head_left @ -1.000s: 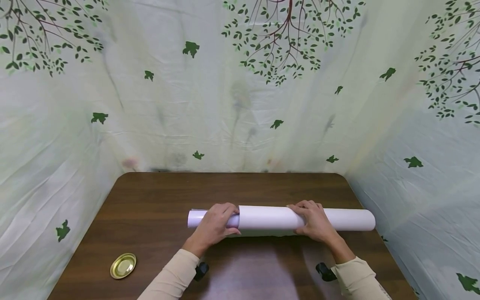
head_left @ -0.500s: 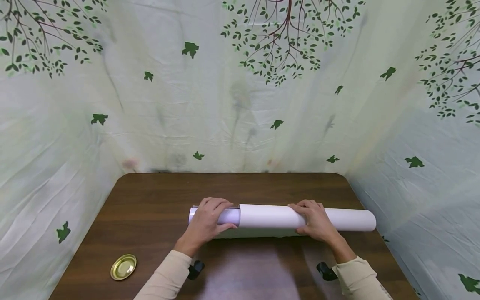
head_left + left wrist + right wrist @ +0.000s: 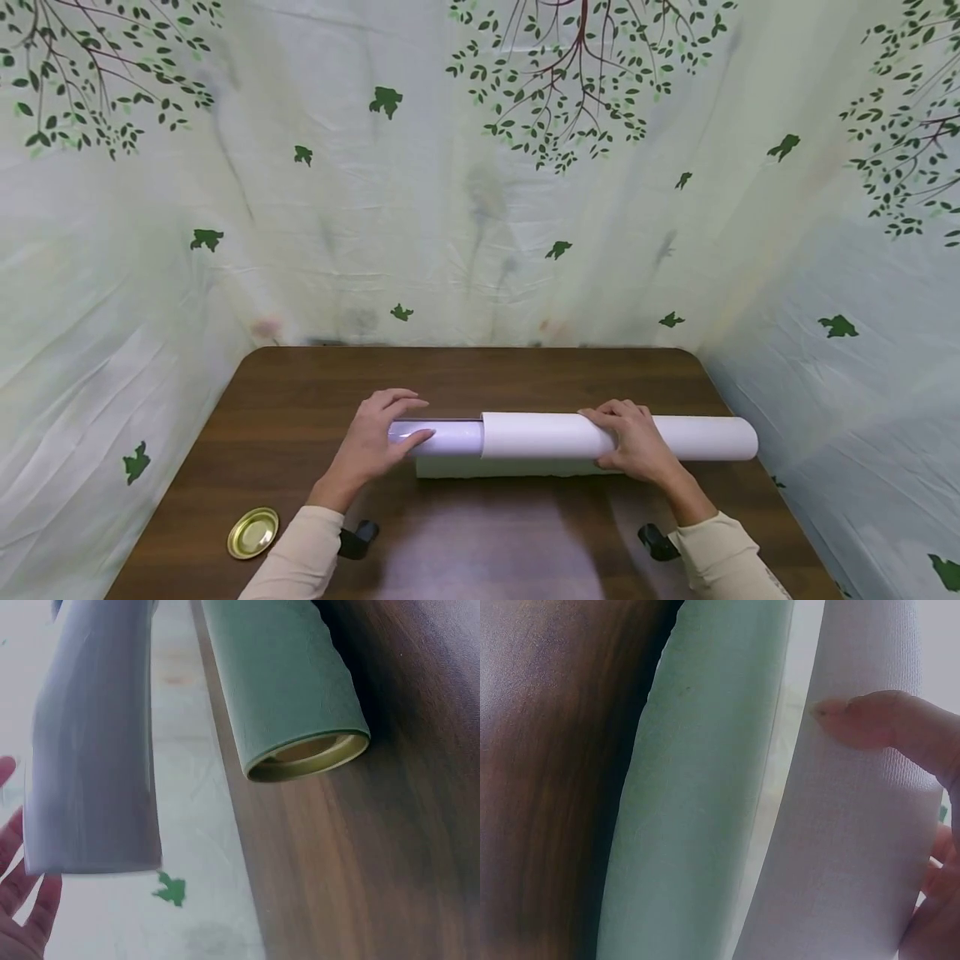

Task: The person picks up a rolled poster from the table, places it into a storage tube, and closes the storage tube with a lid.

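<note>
My right hand [image 3: 636,442] holds a white paper roll [image 3: 708,438] around its middle, with the thumb on its near side. From the roll's left part a narrower, glossy lavender section [image 3: 453,438] protrudes. Around that section's left end, my left hand [image 3: 367,446] has its fingers spread, the thumb overlapping the near side. In the left wrist view, the left fingers [image 3: 46,904] extend past the edge of the glossy end. Below and nearer than the roll lies a green cardboard tube [image 3: 510,467], its left end showing a gold metal rim [image 3: 337,754] around an uncovered opening.
A round gold metal lid [image 3: 252,533] lies at the left of the brown wooden table [image 3: 360,379]. A white cloth with printed leaves [image 3: 480,208] hangs behind and at both sides. Dark wrist devices [image 3: 358,540] are strapped below both wrists.
My left hand has slid left along the roll to its end and loosened its fingers, uncovering more of the glossy section and the green tube's left end. The right hand keeps its hold.
</note>
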`<state>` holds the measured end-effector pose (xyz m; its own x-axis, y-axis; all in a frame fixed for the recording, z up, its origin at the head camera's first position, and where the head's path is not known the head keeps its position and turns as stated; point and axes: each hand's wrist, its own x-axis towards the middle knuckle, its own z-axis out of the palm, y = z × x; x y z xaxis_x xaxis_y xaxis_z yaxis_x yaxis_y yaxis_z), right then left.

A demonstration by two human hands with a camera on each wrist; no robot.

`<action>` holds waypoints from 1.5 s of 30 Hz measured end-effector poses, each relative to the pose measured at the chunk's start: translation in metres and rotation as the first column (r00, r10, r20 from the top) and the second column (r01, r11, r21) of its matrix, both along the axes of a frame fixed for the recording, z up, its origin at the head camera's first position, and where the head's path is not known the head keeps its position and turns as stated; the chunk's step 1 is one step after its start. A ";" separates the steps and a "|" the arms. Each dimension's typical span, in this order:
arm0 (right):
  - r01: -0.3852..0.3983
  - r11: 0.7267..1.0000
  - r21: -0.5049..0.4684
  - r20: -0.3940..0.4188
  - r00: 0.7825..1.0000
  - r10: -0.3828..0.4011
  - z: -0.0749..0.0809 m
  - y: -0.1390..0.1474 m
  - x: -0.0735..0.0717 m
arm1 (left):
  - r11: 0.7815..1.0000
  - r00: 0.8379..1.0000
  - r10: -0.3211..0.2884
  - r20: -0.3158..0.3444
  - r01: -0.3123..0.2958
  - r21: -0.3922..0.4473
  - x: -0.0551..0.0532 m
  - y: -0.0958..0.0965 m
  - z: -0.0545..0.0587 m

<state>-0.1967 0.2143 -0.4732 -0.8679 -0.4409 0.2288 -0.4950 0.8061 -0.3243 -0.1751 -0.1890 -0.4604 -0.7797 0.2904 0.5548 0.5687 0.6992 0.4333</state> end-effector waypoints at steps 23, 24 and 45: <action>-0.015 1.000 0.011 -0.023 1.000 0.015 0.005 0.003 -0.004 | 0.790 0.854 -0.248 0.456 -0.094 0.606 0.008 -0.052 -0.035; -0.018 1.000 0.012 -0.025 1.000 0.019 0.005 0.003 -0.004 | 0.787 0.856 -0.256 0.449 -0.084 0.611 0.008 -0.052 -0.037; -0.015 1.000 0.013 -0.024 1.000 0.015 0.003 0.003 -0.002 | 0.727 0.811 -0.410 0.418 0.013 0.686 0.013 -0.055 -0.051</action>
